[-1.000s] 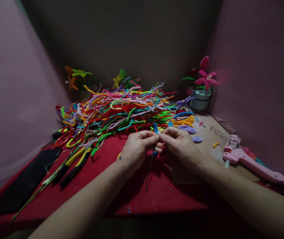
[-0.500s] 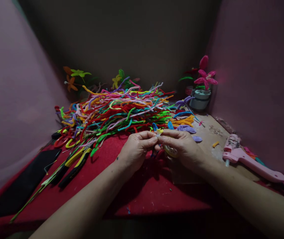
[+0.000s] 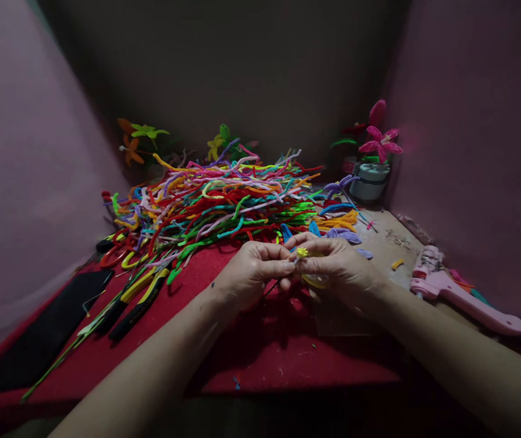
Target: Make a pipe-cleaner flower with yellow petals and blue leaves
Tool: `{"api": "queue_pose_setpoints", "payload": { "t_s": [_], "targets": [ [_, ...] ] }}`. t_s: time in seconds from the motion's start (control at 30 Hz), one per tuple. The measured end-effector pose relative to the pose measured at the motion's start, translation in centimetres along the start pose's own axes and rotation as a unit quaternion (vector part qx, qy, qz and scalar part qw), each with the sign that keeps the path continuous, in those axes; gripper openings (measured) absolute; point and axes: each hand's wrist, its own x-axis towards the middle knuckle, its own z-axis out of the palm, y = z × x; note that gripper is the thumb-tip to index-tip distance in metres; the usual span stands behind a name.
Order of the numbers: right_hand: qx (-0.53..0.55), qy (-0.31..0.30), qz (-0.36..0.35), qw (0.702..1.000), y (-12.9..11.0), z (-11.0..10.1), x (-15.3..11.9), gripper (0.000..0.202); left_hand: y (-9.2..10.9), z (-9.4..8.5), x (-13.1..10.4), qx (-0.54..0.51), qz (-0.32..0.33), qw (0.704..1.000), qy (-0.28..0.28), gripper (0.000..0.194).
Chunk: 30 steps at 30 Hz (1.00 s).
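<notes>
The red-covered bench [image 3: 297, 365] and the heaped fuzzy stems [image 3: 224, 201] lie as they did a second ago; the bench's front edge fades into darkness. Both forearms run out of the frame. The right hand [image 3: 349, 271] and left hand [image 3: 244, 271] meet in front of the heap, the fingers of each closed in a pinch on the yellow-tipped bundle. A round yellowish object [image 3: 315, 280] sits under the right hand, mostly covered and hard to identify. The yellow-tipped bundle [image 3: 302, 252], largely behind the fingers a second ago, now shows its head between the hands; its base is hidden. The dark stem [image 3: 271, 288], which then hung long below them, shows only a short piece.
</notes>
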Motion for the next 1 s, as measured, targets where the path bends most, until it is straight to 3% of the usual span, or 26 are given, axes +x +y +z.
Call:
{"api": "queue_pose_setpoints", "payload": {
  "t_s": [0.27,0.37,0.53,0.6,1.0],
  "targets": [
    [0.026,0.074,-0.048,0.996,0.4,0.7,-0.2,0.005,-0.1,0.4,0.0,0.039,0.022,0.998,0.036,0.014],
    [0.02,0.091,-0.073,0.993,0.5,0.9,-0.2,0.004,0.2,0.8,-0.2,0.118,0.064,0.989,0.057,0.009],
    [0.062,0.099,-0.081,0.99,0.6,1.2,-0.3,0.004,-0.2,1.4,-0.8,0.331,0.25,0.9,0.135,0.011],
    [0.082,0.091,-0.073,0.99,0.7,1.3,-0.3,0.004,-0.4,1.6,-0.9,0.358,0.276,0.879,0.149,0.014],
    [0.106,0.073,-0.07,0.989,1.3,1.3,-0.3,0.008,0.4,2.3,-1.3,0.209,0.132,0.952,0.178,0.015]
  ]
}}
